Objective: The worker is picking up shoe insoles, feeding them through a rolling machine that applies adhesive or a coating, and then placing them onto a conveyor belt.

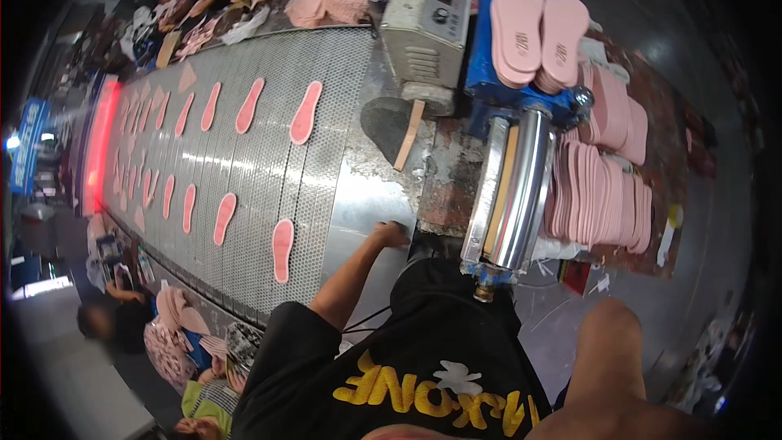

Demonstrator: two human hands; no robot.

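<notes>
The fingers of the left hand (389,234) look curled, but they are small and partly dark, so I cannot tell if they grip something. This hand is at the near edge of a smooth metal plate (365,202); the right hand I cannot see. To the right is a shiny roller (533,187), and pale insoles (590,195) stand packed on the counter (668,151). Farther, two piles (516,28) lie on a blue support (481,61). Leftward, pink insoles (283,251) form two lines on a mesh belt (252,159).
</notes>
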